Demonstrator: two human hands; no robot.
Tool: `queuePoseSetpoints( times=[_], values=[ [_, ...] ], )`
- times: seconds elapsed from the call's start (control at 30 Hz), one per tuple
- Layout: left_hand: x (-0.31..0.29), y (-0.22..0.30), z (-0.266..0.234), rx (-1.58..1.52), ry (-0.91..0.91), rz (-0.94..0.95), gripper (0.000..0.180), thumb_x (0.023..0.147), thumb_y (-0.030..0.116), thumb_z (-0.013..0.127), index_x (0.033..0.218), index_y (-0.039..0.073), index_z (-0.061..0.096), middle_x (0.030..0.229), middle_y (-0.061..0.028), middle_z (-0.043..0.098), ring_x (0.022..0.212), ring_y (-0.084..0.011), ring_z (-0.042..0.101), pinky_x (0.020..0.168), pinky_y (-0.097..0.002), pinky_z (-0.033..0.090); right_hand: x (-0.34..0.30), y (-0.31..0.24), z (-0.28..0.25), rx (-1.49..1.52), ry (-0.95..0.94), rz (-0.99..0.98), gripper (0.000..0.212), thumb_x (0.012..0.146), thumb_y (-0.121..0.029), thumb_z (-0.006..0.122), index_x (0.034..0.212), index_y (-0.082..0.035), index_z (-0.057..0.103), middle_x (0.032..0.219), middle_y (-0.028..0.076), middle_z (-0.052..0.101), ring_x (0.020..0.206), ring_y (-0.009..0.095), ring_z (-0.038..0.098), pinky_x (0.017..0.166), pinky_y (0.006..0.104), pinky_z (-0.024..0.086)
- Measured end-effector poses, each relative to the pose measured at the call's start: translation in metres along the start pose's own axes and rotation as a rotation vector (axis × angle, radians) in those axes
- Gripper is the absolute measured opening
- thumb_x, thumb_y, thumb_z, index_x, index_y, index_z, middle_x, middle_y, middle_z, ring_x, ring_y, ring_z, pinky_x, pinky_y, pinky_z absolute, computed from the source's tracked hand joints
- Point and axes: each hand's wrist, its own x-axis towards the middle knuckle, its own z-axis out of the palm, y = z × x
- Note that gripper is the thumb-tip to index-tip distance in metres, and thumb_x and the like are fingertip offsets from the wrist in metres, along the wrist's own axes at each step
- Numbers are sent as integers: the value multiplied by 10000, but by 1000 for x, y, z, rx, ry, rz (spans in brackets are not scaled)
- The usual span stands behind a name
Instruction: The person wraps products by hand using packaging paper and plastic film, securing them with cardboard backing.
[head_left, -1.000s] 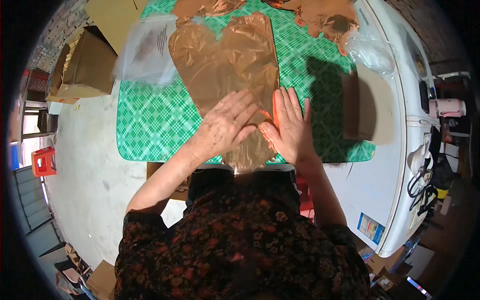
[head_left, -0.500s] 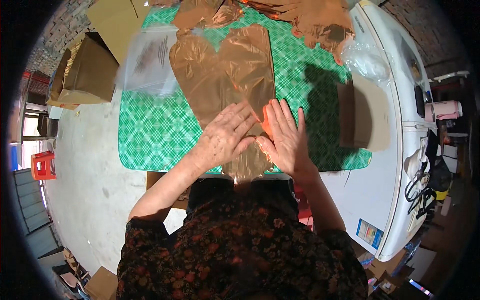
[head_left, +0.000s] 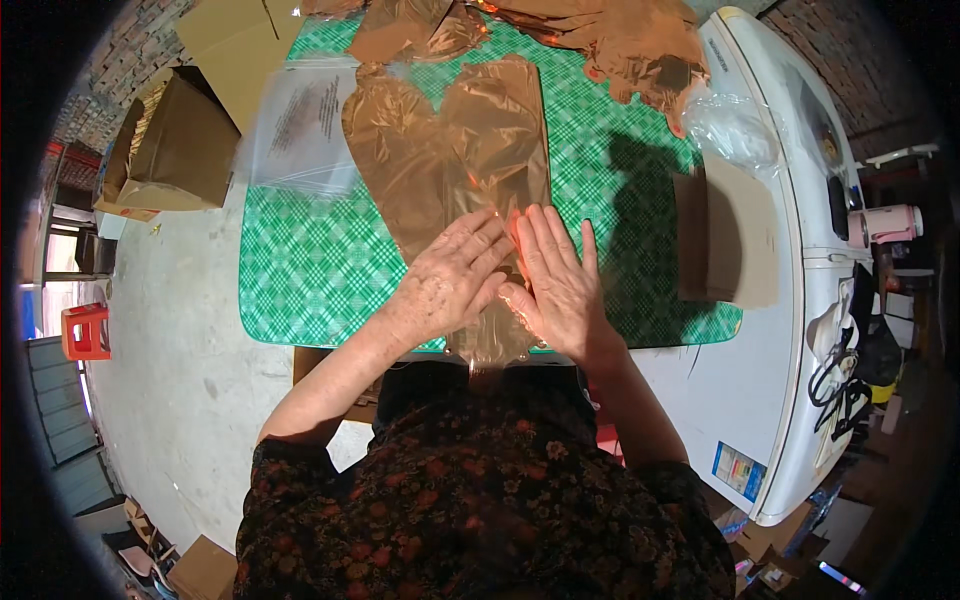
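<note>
A long copper-coloured foil balloon [head_left: 450, 160] lies flat on the green checked tablecloth [head_left: 300, 260]. My left hand [head_left: 455, 275] presses palm down on its near end, fingers spread. Beside it my right hand [head_left: 555, 285] also lies flat on the foil, touching the left hand. The balloon's near tip [head_left: 490, 345] hangs over the table's front edge. Neither hand grips anything.
A clear plastic bag [head_left: 300, 125] lies left of the balloon. More copper foil pieces [head_left: 640, 45] are heaped at the far side, with crumpled clear plastic [head_left: 735, 125] and a brown cardboard sheet [head_left: 735, 235] at right. A white appliance [head_left: 800, 330] stands right; cardboard boxes [head_left: 175, 140] stand left.
Both hands have slid slightly along the foil while staying flat on it; the view has shifted a little. The balloon stays in place.
</note>
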Motion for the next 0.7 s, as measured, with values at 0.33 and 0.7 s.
queuePoseSetpoints(
  times=[0.33, 0.7],
  values=[
    [70, 7, -7, 132, 277, 82, 447, 905, 173, 707, 1308, -12, 646, 1406, -194, 604, 1374, -393, 537, 1149, -480, 452, 2, 0, -1, -67, -82, 18, 754, 963, -461, 681, 1544, -20, 491, 1642, 193, 428, 1560, 353, 332, 1270, 665, 95],
    [72, -18, 47, 149, 11, 8, 702, 1091, 524, 460, 1525, -25, 524, 1603, -219, 486, 1534, -366, 388, 1287, -513, 250, 3, 0, 6, -18, -9, 13, 754, 982, -464, 676, 1574, -52, 456, 1654, 250, 370, 1567, 381, 297, 1268, 668, 83]
  ],
)
